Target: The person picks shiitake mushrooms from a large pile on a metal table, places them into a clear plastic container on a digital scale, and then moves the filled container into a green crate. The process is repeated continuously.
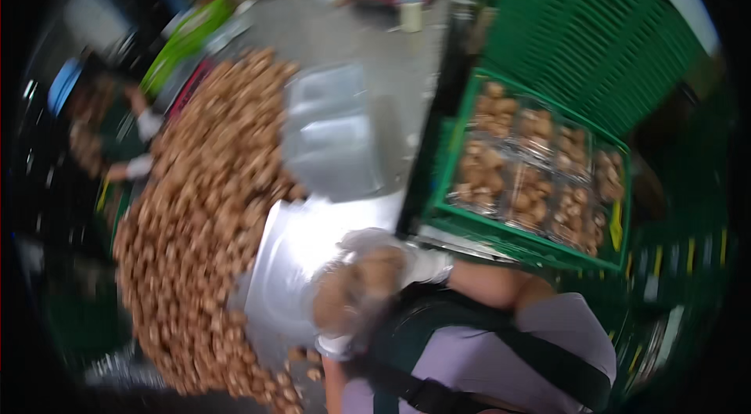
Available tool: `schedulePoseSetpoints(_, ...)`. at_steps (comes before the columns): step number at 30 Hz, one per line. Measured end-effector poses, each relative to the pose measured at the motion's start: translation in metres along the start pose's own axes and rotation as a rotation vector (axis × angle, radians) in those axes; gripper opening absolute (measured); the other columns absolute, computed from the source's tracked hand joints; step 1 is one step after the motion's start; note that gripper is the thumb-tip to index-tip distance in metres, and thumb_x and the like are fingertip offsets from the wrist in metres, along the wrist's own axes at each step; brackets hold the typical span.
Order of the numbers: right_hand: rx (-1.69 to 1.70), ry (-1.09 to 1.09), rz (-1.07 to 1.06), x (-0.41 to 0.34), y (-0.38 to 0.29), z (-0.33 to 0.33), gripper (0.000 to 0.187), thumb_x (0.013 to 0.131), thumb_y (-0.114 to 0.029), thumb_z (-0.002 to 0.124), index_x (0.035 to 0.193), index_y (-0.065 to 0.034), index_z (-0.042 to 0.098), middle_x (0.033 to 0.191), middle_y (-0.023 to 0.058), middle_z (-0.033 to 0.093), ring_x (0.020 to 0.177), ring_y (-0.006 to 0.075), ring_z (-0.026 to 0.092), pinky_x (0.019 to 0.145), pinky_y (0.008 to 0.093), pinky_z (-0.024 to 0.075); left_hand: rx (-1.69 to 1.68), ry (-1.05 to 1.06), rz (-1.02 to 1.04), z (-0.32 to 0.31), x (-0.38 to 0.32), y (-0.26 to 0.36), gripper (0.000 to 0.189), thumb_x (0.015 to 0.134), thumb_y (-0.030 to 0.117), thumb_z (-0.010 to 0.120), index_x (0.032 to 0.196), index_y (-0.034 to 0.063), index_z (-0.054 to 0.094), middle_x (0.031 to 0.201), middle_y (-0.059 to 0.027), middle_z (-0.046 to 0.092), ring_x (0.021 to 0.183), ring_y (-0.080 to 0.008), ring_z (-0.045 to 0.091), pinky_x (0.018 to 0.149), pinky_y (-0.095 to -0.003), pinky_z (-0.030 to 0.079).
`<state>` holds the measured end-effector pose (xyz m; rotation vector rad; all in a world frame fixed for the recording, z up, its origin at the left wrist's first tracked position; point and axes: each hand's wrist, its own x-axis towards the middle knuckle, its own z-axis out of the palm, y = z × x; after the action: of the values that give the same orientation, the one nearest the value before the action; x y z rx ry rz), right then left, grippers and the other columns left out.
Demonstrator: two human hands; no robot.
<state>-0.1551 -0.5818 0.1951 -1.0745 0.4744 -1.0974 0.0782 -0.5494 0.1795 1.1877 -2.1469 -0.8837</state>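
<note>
The picture is blurred. My right hand [427,265], in a white glove, grips the upper right side of a clear plastic pack [359,285] of brown, rounded pieces that look like mushrooms. At the pack's lower left is my left hand [333,346], also gloved and holding it; the fingers are mostly hidden. The pack is over the near edge of a shiny metal plate [287,273]. Beyond the plate stand empty clear plastic containers [331,132]. A large heap of loose brown mushrooms [199,226] spreads along the left of the plate.
On the right, a green plastic crate [446,211] with its lid up holds several filled packs [530,194]. Across the heap, a co-worker's gloved hands [144,144] touch its far edge. A bottle [410,9] stands on the grey table [364,50] at the top.
</note>
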Motion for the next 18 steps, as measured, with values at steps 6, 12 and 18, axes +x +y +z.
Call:
schedulePoseSetpoints(6, -0.137, 1.006, -0.331, -0.102, -0.110, -0.068, 0.076, 0.086, -0.033, 0.068, 0.144, -0.0045, 0.029, 0.134, 0.0102, 0.047, 0.111, 0.0160, 0.052, 0.086, 0.0291, 0.0492, -0.597, -0.381, -0.111, 0.023, 0.066, 0.051, 0.060, 0.083, 0.000, 0.063, 0.138, 0.0005, 0.039, 0.126, -0.0144, 0.055, 0.115, -0.0206, 0.054, 0.096, -0.0315, 0.044)
schedulePoseSetpoints(12, -0.997, 1.813, -0.314, -0.327, -0.199, -0.136, 0.043, 0.092, -0.025, 0.060, 0.126, -0.0004, 0.052, 0.120, 0.0106, 0.059, 0.106, 0.0160, 0.054, 0.090, 0.0296, 0.0446, -0.807, -0.298, -0.306, 0.024, 0.055, 0.010, 0.045, 0.093, 0.003, 0.053, 0.135, -0.0033, 0.040, 0.126, -0.0186, 0.054, 0.110, -0.0224, 0.056, 0.100, -0.0330, 0.042)
schedulePoseSetpoints(18, -0.568, 1.827, 0.327, -0.490, -0.165, -0.154, 0.048, 0.086, -0.039, 0.067, 0.112, 0.0012, 0.063, 0.101, 0.0070, 0.067, 0.084, 0.0144, 0.060, 0.075, 0.0282, 0.0481, -0.900, -0.199, -0.419, 0.027, 0.048, -0.005, 0.040, 0.096, 0.015, 0.055, 0.130, -0.0036, 0.045, 0.119, -0.0187, 0.058, 0.105, -0.0209, 0.058, 0.094, -0.0315, 0.044)
